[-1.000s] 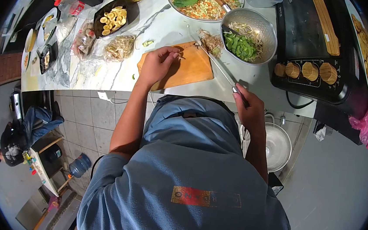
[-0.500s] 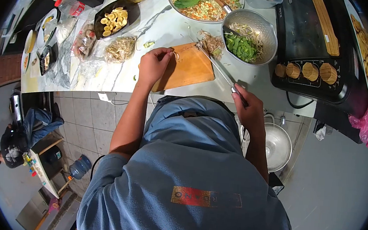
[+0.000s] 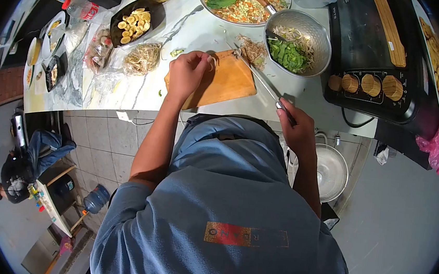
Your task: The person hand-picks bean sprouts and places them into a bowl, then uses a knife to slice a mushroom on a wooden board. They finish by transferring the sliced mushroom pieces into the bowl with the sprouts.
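Observation:
My left hand point(image 3: 187, 77) is closed in a pinch above the left part of the wooden cutting board point(image 3: 229, 83). A thin, pale, curved strand point(image 3: 212, 62), which looks like a bean sprout, shows at its fingertips. At the board's right side, my right hand point(image 3: 298, 125) is wrapped round the handle of a long, narrow knife point(image 3: 266, 84). The blade slants up and left across the board's corner, toward a heap of brownish trimmings point(image 3: 251, 51). Left of the board lies a clear bag of bean sprouts point(image 3: 143, 59).
A metal pot point(image 3: 319, 41) with greens and sprouts stands behind right, beside a large bowl of chopped vegetables point(image 3: 235, 13). An electric griddle point(image 3: 367, 61) is at the right. A black dish of banana slices point(image 3: 148, 31) stands left. Another person point(image 3: 15, 174) is at far left.
My left hand has shifted slightly right and up over the board, and the pale strand now stands up at its fingertips. My right hand and the knife have barely moved.

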`<state>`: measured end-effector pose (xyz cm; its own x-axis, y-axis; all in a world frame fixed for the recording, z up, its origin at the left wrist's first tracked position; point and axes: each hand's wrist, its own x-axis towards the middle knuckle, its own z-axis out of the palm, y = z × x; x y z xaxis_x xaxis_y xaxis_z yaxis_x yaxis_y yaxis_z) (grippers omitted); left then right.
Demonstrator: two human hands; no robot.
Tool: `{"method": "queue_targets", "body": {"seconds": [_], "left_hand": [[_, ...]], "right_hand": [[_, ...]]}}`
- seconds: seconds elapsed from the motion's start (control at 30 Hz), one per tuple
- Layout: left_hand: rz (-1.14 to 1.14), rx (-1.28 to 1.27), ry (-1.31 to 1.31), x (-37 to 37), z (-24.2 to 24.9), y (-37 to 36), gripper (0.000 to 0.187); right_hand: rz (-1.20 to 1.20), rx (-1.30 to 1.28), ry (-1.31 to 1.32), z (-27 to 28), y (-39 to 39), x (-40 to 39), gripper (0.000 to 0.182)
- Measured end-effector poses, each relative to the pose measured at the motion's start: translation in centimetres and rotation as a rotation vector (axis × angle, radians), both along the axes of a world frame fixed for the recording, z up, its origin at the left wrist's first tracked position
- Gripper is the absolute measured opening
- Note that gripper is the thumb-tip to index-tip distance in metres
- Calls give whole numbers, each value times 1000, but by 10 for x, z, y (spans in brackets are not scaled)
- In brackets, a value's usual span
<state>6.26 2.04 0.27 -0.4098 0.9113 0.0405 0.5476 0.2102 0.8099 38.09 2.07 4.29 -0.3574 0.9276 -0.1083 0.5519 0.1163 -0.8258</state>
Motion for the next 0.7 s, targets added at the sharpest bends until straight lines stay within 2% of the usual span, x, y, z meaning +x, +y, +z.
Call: {"method": "queue_targets", "body": {"seconds": [0.1,0.17,0.2,0.27,0.47,0.7], "left_hand": [[12,-80,-39,4,-7,7,14],[-9,51,215,2,-29,10,17],[-12,51,213,7,-25,11,17],[101,-111,346,18,-9,10,17],[-62,-190,332,15,5,1,24],[-44,-155,312,10,-7,3,21]], "right_hand": [[-21,-13,-13,3,-1,-2,30],[-34,-26,-16,3,-1,-2,30],[-30,-11,-12,2,-1,-1,31],[-27,4,-7,1,-2,0,31],[-40,-42,-5,0,-3,3,31],[-26,-48,23,-2,-7,-5,30]]}}
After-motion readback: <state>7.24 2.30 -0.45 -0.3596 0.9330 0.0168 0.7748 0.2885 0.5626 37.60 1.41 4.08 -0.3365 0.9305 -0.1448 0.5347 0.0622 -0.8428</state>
